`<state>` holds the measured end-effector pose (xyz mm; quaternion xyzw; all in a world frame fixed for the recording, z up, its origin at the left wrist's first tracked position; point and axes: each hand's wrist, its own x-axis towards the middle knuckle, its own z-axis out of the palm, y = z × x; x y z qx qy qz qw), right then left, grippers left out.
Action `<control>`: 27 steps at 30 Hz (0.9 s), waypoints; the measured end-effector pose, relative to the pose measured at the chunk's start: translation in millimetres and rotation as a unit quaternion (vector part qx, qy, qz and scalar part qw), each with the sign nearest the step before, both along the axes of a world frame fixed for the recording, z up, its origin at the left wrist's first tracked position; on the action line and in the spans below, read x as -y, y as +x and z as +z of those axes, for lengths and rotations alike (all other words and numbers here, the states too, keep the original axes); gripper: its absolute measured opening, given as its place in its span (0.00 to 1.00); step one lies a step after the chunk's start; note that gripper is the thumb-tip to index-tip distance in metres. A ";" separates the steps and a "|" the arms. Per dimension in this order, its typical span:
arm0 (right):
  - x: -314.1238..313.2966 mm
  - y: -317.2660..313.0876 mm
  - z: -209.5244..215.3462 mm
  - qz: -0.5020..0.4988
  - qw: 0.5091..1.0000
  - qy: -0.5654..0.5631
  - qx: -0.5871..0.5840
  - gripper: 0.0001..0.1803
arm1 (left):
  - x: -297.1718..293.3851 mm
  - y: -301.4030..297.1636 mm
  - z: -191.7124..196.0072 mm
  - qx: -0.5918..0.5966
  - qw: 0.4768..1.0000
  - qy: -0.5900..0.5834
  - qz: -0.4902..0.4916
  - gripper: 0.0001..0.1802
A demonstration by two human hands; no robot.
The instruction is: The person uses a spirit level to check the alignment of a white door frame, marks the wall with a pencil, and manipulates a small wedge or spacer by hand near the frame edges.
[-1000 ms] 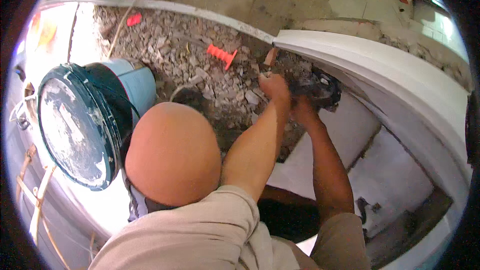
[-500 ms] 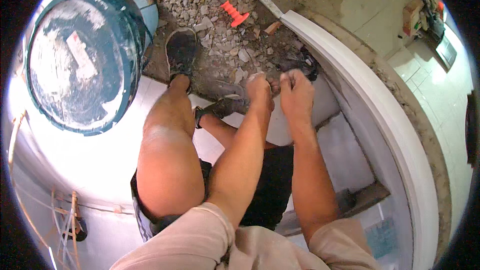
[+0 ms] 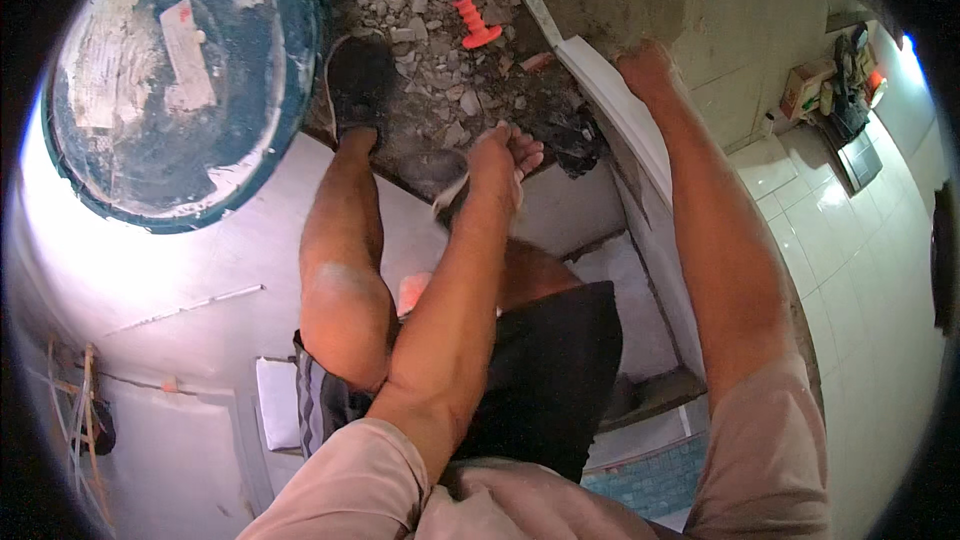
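Note:
My left hand is raised over my bent leg, close to the rubble, with its fingers curled in. What those fingers hold, if anything, is hidden. My right hand is stretched out to the far right, at the outer side of a white ledge. Its fingers look bent, and anything inside them is out of sight. Ahead of my left hand, a crumpled black plastic bag lies by the ledge. Farther off, a tool with an orange grip and a metal shaft rests on the broken rubble.
A large bucket with a plaster-smeared teal lid stands at the left. My shoe is planted beside the rubble. Beyond the ledge, a box and dark items sit on the tiled floor. Thin pipes show at lower left.
My hands were close together over the rubble's near edge. The right one has moved away to the right, over the ledge; the left has shifted slightly left. The view has tilted a little.

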<state>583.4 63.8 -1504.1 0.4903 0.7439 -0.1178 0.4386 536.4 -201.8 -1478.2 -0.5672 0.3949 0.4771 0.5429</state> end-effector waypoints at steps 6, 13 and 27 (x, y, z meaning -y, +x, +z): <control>-16.4 41.6 -43.3 0.170 0.971 -0.097 0.141 0.49 | -48.4 29.5 -2.1 0.003 0.999 0.019 -0.027 0.14; 31.2 -17.0 -19.4 0.185 0.950 -0.163 0.194 0.51 | -69.3 78.2 -104.9 -0.183 0.923 0.026 -0.337 0.19; 12.3 11.3 -65.3 0.149 0.946 -0.203 0.205 0.41 | -145.4 124.9 -242.5 -0.078 0.860 0.258 -0.433 0.38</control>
